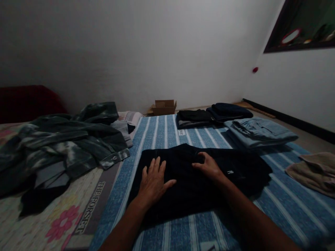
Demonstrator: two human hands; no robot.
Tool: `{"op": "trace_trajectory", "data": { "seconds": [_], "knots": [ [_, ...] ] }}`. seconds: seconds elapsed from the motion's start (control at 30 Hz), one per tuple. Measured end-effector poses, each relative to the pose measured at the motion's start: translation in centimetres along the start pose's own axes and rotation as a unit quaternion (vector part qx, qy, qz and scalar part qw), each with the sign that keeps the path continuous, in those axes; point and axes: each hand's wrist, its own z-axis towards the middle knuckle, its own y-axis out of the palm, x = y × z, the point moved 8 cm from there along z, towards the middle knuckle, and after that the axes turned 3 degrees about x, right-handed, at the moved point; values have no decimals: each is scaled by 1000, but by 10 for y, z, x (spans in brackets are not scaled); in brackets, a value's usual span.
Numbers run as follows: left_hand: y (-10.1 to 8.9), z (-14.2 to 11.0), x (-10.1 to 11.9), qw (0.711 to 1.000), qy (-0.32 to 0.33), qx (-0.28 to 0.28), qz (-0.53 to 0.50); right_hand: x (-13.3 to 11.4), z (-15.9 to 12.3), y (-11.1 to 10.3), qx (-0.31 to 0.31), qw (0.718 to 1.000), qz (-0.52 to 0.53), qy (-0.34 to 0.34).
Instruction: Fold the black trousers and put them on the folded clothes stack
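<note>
One dark navy garment (180, 191) lies under both hands, spread flat across one blue striped sheet (171, 134). Three folded stacks sit beyond the fingers and to their right: a black stack (195, 116), a navy stack (230, 111) and, nearest of the three, a light-blue denim stack (264, 130). One brown cloth (314, 170) lies crumpled well to the right of the fingers. To their left, one loose heap of tie-dyed green-grey clothing (81, 139) rests mostly on one floral sheet (62, 221); one open cardboard box (164, 107) stands far beyond them, by the wall (131, 55).

The left hand (154, 179) presses palm down on the garment's left part — its fingers slightly spread and its thumb held wide — touching the cloth and gripping nothing. The right hand (209, 167) rests on the garment's upper middle, thumb and forefinger curved toward each other with a small gap and dark fabric between their tips; whether they pinch it, I cannot tell. One small white logo (230, 172) shows on the garment just right of that hand's fingers.
</note>
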Motion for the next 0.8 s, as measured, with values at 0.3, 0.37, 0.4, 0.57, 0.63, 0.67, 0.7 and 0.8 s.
{"op": "trace_trajectory", "data": {
  "seconds": [0.3,0.37,0.4,0.57,0.63,0.67,0.7,0.8],
  "knots": [
    [11,1,-2,999,4,-48,-9,-9,-16,-4,14,997,-73,-31],
    [12,1,-3,999,7,-49,-11,-9,-16,-4,13,997,-69,-38],
    [12,1,-3,999,6,-50,-12,-9,-15,-4,12,997,-66,-40],
    [8,1,-3,999,6,-46,-13,-6,-12,-3,12,998,-46,-40],
    [5,0,-1,999,13,-34,-10,-5,-16,-4,17,998,-39,-35],
    [3,-1,0,999,18,-24,-9,-4,-20,-5,19,999,-34,-34],
    [2,-3,1,1000,26,-13,-9,-4,-24,-6,20,999,-30,-32],
    [-1,-10,10,996,71,36,-25,-2,-38,-8,26,999,-15,-25]
  ]
}}
